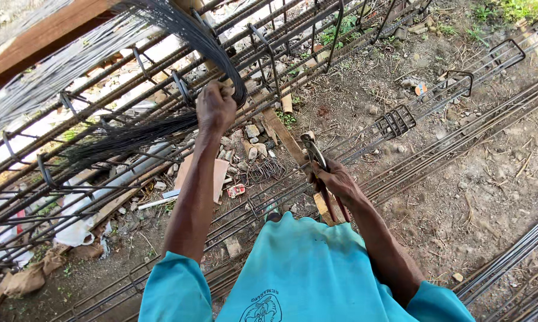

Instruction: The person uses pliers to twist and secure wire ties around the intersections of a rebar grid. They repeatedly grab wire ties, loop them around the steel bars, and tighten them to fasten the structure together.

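Overhead, left hand [215,107] grips wire bundle [185,36]; right hand [336,179] holds pincers [314,154].

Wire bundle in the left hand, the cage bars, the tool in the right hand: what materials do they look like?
Wire bundle: thin dark strands, likely bare steel tie wire, dull. Cage bars: dark brownish rods, apparently steel rebar, matte, maybe lightly rusted. Tool in the right hand: grey metal jaws, reddish handles, possibly coated. Left hand grips the wire.
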